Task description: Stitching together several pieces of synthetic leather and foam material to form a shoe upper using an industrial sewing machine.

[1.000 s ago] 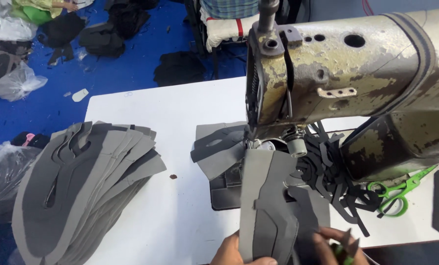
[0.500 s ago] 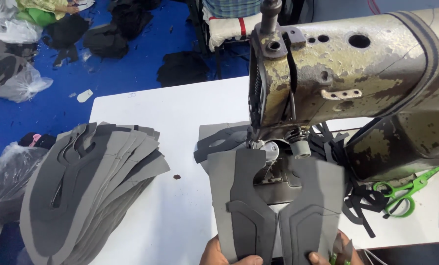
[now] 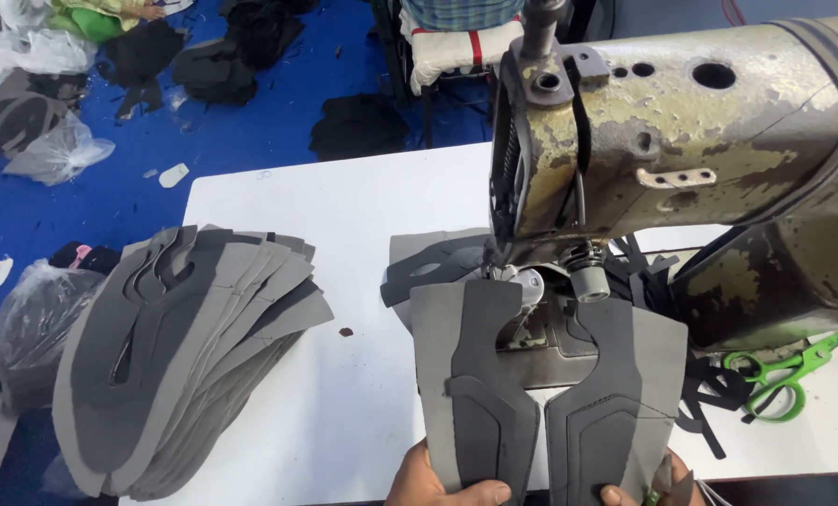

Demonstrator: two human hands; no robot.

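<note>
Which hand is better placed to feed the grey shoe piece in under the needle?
Left, probably. The left hand grips the grey shoe piece on the wing lying nearest the needle; the right hand holds the farther wing.

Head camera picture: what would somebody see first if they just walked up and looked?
First, the big worn sewing machine with chipped yellowish paint, filling the upper right. Right under it, the left hand and right hand hold a wide grey shoe piece up to the needle at the bottom middle. On the left of the white table lies a fanned stack of grey pieces, and green scissors sit at the right edge.
</note>
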